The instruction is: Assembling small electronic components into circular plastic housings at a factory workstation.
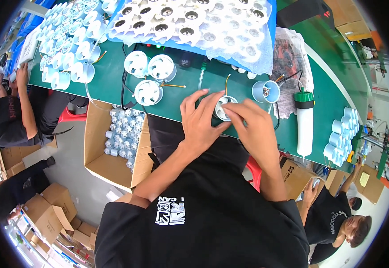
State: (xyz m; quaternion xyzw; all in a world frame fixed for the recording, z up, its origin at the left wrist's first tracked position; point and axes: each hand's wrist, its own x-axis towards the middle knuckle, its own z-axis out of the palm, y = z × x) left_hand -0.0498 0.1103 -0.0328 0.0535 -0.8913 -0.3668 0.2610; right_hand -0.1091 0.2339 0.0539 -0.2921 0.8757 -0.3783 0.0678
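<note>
A small light-blue fan housing (pixel 219 111) with a white hub and an orange wire sits at the front edge of the green bench, right in front of me. My left hand (pixel 200 119) steadies its left side, index finger along the rim and thumb at the near edge. My right hand (pixel 256 126) closes its thumb and index finger at the housing's top and right side; whether a small part is pinched there is hidden. Another light-blue cup (pixel 259 93) with a metal motor inside stands to the right. Three housings (pixel 148 93) with white fan wheels are grouped to the left.
A blue tray (pixel 271 27) of white fan wheels lies at the back. Rows of housings (pixel 63 67) fill the far left. A green-capped white bottle (pixel 305 129) and several stacked cups (pixel 337 140) are on the right. An open carton (pixel 103 167) holds more parts; co-workers sit on both sides.
</note>
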